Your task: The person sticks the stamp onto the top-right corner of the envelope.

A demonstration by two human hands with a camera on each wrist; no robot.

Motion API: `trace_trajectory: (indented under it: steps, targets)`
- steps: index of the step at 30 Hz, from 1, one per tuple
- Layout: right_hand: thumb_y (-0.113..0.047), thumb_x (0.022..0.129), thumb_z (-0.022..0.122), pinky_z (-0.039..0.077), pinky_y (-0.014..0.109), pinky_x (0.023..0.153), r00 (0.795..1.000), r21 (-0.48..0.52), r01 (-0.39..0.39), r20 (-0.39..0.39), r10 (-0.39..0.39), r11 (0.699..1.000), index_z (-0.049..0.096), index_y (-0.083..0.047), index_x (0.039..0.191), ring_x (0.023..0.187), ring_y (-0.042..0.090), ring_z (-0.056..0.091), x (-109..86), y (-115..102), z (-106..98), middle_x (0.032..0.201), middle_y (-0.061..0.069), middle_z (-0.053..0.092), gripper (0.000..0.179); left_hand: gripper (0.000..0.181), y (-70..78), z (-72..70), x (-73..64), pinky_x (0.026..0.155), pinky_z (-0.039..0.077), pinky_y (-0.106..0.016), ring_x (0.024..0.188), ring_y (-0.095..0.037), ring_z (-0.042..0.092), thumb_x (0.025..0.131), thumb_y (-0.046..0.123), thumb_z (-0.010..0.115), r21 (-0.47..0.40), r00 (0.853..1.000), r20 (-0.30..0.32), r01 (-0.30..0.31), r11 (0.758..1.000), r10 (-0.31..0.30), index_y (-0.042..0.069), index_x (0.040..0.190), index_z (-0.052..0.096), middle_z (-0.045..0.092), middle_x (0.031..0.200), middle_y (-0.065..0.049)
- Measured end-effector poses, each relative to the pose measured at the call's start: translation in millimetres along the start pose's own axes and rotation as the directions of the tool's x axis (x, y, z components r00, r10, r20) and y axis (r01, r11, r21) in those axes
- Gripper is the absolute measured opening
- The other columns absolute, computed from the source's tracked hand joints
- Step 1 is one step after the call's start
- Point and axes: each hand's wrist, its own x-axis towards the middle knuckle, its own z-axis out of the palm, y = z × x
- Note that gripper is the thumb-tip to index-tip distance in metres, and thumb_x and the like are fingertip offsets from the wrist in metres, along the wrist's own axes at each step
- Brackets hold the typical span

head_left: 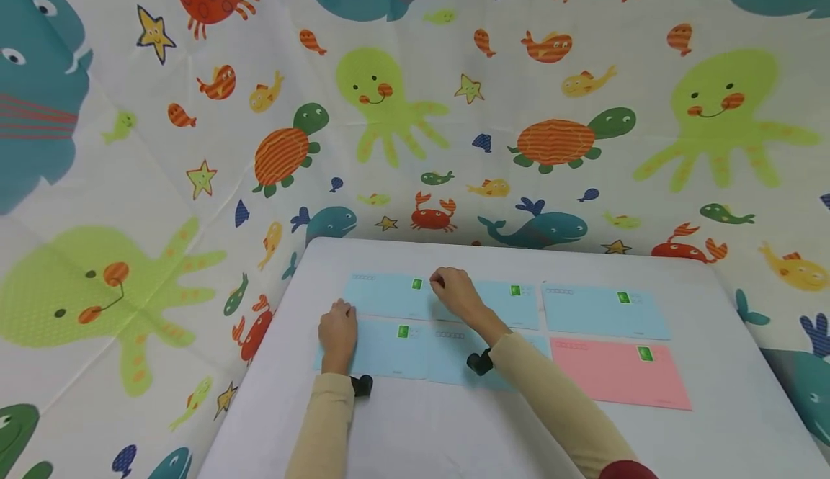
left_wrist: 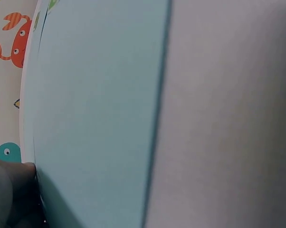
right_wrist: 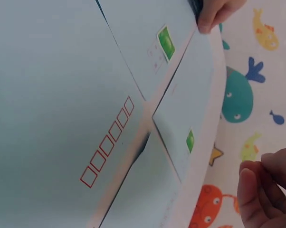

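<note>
Blue envelopes, each with a small green stamp, lie in two rows on the table. My left hand [head_left: 338, 331] rests at the left end of the lower-left blue envelope [head_left: 389, 356], its fingertips near the lower edge of the upper-left one [head_left: 382, 295]. The left wrist view shows a thumb [left_wrist: 19, 183] beside the blue paper [left_wrist: 95, 114]. My right hand [head_left: 459, 293] is over the join between the upper-left and upper-middle envelopes [head_left: 499, 306]. In the right wrist view its fingers [right_wrist: 247, 185] curl in towards the thumb, with nothing visible between them.
A pink envelope [head_left: 619, 374] lies at the lower right, below another blue envelope [head_left: 603, 313]. My right forearm crosses the lower-middle blue envelope [head_left: 447, 356] and hides part of it. A cloth [head_left: 480, 176] printed with sea animals hangs behind the white table [head_left: 415, 428].
</note>
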Motion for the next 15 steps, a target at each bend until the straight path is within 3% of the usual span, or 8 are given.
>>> trace_trajectory:
  steps: [7, 15]
  targets:
    - [-0.007, 0.096, 0.064, 0.057, 0.029, 0.072, 0.997, -0.041, 0.078, 0.017, -0.077, 0.996, 0.073, -0.001, 0.099, 0.076, 0.013, 0.061, -18.6, -6, -3, 0.094, 0.008, 0.073, 0.011, 0.025, 0.9, -2.5, -0.7, 0.089, 0.056, -0.059, 0.110, -0.049, 0.066, 0.098, 0.011, 0.060, -0.009, 1.000, -0.017, 0.007, 1.000, -0.007, -0.007, 0.110, 0.073, 0.064, 0.129, -0.027]
    - [-0.013, 0.095, 0.068, 0.055, 0.024, 0.068, 0.999, -0.060, 0.048, 0.009, -0.047, 0.997, 0.073, -0.007, 0.098, 0.073, 0.007, 0.061, -48.0, -12, -12, 0.090, 0.003, 0.073, 0.009, 0.026, 1.2, -1.1, -3.6, 0.086, 0.056, -0.058, 0.103, -0.048, 0.067, 0.100, 0.012, 0.057, -0.003, 1.000, 0.017, -0.007, 1.000, 0.007, -0.008, 0.112, 0.071, 0.067, 0.122, -0.027]
